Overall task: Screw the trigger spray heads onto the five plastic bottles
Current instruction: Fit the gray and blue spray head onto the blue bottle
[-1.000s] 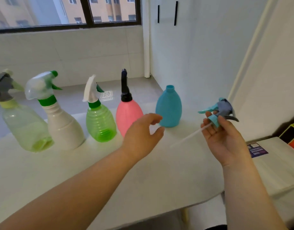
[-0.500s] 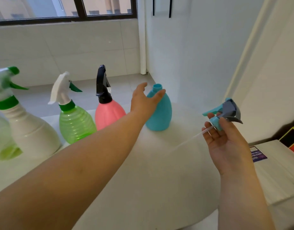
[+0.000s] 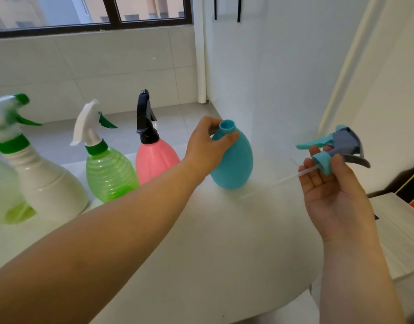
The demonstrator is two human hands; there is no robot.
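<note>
A teal bottle (image 3: 236, 162) with an uncapped neck stands on the white table (image 3: 224, 242). My left hand (image 3: 208, 146) is wrapped around its neck and shoulder. To the right, my right hand (image 3: 329, 183) holds a teal and grey trigger spray head (image 3: 336, 146) by its collar, its clear dip tube (image 3: 278, 181) slanting down to the left. Left of the teal bottle stand a pink bottle (image 3: 154, 160) with a black head, a green bottle (image 3: 110, 174) with a white and green head, and a white bottle (image 3: 47, 190) with a green collar.
A pale green bottle (image 3: 2, 202) is cut off at the left edge. A white box (image 3: 399, 230) lies right of the table, with red and yellow items beyond it. A white wall rises just behind the teal bottle. The table's front edge curves at the bottom right.
My left hand reached forward and closed around the teal bottle's neck. The right hand kept the spray head in about the same place. The camera view shifted right.
</note>
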